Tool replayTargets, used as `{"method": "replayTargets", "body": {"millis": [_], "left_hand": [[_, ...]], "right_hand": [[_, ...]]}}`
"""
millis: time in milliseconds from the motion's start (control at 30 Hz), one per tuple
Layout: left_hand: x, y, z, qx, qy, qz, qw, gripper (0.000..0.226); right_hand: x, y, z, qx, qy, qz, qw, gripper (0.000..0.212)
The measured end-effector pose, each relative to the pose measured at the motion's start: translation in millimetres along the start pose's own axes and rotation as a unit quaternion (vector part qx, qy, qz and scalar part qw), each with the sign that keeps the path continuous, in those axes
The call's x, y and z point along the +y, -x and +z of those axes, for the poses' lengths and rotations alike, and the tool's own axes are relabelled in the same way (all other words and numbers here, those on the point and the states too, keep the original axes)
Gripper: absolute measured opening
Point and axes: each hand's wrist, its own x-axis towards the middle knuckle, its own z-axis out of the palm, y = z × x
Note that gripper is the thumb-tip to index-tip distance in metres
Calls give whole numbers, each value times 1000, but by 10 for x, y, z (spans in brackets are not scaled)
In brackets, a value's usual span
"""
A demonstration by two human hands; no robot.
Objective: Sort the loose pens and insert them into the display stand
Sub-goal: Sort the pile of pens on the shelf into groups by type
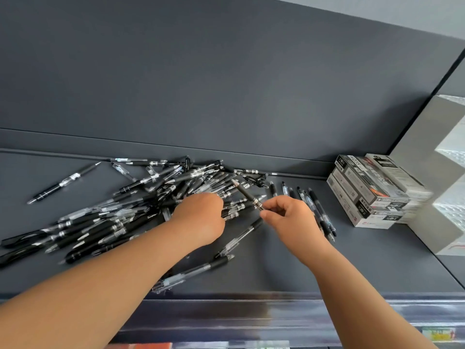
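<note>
black pens (120,222) are lying in a loose heap on a dark grey shelf (377,260). left hand (201,217) is reaching into the heap, fingertips hidden among pens; grip cannot be told. right hand (292,217) is pinching a single pen (247,195), angling it up-left over the heap. a short row of pens (322,212) is lying just beside it; stacked boxes (370,192) are sitting further right.
</note>
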Motion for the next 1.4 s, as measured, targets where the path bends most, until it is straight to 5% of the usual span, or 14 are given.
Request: {"method": "replayTargets", "body": {"millis": [300,533,933,1167,1400], "left_hand": [[-676,75,-542,39,271,-97,957,21],[-1561,369,-849,69,372,-182,907,20],[-3350,965,-1200,159,316,-334,874,22],[-4149,979,-1189,142,195,-421,875,22],[-4431,790,-996,125,98,-417,895,15]], "right_hand": [[-596,-188,408,2,-22,-48,999,7],[-1299,-312,1236,-59,-32,-97,993,5],[-2404,-385,2977,-183,-32,-110,976,7],[-2713,-513,3694,-209,26,-73,975,27],[-2816,-646,4149,-189,128,-61,972,16]]}}
